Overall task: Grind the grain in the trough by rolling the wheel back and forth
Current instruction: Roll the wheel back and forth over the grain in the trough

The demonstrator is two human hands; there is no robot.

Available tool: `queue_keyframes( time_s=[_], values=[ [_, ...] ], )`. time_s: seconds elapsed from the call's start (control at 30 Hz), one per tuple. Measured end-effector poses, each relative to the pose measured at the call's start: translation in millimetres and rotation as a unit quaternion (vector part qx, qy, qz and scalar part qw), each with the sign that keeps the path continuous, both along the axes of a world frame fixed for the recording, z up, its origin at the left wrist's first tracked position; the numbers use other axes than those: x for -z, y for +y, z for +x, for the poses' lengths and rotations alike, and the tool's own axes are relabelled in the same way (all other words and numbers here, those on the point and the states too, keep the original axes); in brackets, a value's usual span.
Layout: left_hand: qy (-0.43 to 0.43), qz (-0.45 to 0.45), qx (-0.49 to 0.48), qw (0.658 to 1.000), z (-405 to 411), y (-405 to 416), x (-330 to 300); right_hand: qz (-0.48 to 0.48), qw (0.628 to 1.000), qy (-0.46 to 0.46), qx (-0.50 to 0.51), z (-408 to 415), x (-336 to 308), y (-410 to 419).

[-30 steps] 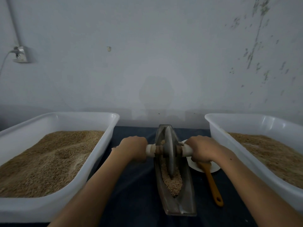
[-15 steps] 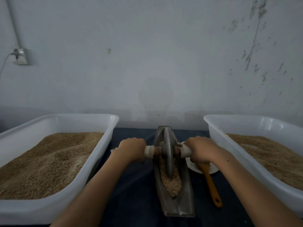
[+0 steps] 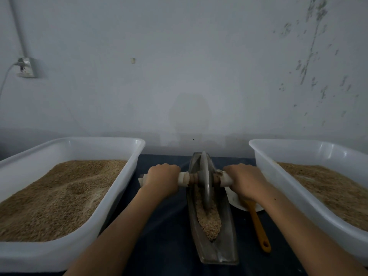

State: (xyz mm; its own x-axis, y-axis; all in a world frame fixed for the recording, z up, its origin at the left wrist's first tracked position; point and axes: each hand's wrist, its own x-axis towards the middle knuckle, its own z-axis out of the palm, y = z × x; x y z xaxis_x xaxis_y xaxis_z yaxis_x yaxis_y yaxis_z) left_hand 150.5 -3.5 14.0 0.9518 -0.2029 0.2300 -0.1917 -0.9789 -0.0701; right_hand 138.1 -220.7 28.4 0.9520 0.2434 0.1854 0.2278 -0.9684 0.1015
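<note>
Nearest: metal trough (image 3: 214,250) lies lengthwise on the dark blue table cover (image 3: 165,236), near end bare, grain (image 3: 209,220) heaped from the near-middle back under the wheel. Orange-handled utensil (image 3: 259,230) just right of the trough, its head end on a small white dish (image 3: 235,200), mostly hidden by the right wrist.

Either side: left white tub (image 3: 39,253) and right white tub (image 3: 310,208), both holding tan grain, left one heaped higher toward the back.

Wheel (image 3: 206,180) stands upright on edge in the far half of the trough, rim down in the grain. Its axle sticks out both sides with pale wrapped handles (image 3: 183,179).

Left hand (image 3: 162,179) clenched round the left handle, knuckles up. Right hand (image 3: 245,181) clenched round the right handle, same grip. Both just beside the wheel, one each side, forearms reaching in from the near edge.

Far: pale wall (image 3: 199,66), scuffed upper right, socket (image 3: 26,67) with a plugged cable at left.
</note>
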Motion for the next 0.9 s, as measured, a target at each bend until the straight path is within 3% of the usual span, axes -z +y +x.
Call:
queue_keyframes(
  time_s=[0.17,0.4,0.53,0.63,0.9],
  values=[
    [-0.012,0.005,-0.001,1.0,-2.9,-2.1,-0.4,0.01,1.0,-0.007,-0.012,1.1,3.0,-3.5],
    [0.161,0.008,-0.005,0.987,-7.2,0.9,-11.3,-0.03,0.987,0.157,0.008,-2.2,-13.9,-2.0],
    [0.206,-0.002,-0.001,0.979,-5.6,3.1,-12.2,-0.04,0.983,0.176,0.013,-3.1,-15.2,-1.4],
    [0.183,0.001,-0.002,0.983,-4.1,2.1,-10.7,-0.036,0.988,0.151,0.009,-1.3,-12.1,-1.6],
    [-0.001,-0.014,0.018,1.0,0.4,2.8,0.3,-0.009,1.0,-0.01,-0.003,-2.0,-0.6,1.3]
  ],
)
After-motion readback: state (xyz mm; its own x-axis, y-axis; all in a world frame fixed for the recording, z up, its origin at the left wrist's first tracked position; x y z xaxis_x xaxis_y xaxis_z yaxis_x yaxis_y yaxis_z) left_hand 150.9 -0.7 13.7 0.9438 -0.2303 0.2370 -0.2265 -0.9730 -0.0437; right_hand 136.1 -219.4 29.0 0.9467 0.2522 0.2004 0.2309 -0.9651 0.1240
